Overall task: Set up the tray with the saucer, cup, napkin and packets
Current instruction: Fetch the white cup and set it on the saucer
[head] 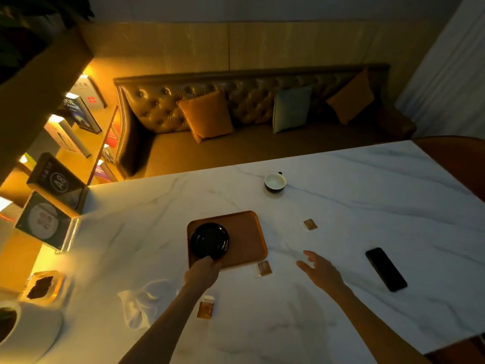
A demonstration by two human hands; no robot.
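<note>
I am holding the near rim of the saucer with my left hand, fingers closed on its edge, and the saucer is lying on the left half of the tray; this item is in place or nearly so, though in the dim light I cannot tell whether it is resting fully flat; my right hand is hovering open and empty above the table, fingers spread, to the right of the tray; the cup is standing well apart on the far side of the table and is not yet on the saucer; the napkin is lying crumpled on the table beside my left forearm; three packets are waiting outside the tray: one to the right, one just beside the tray's near corner, one close to my left forearm; I am judging the task as one item of four placed, with cup, napkin and packets remaining.
</note>
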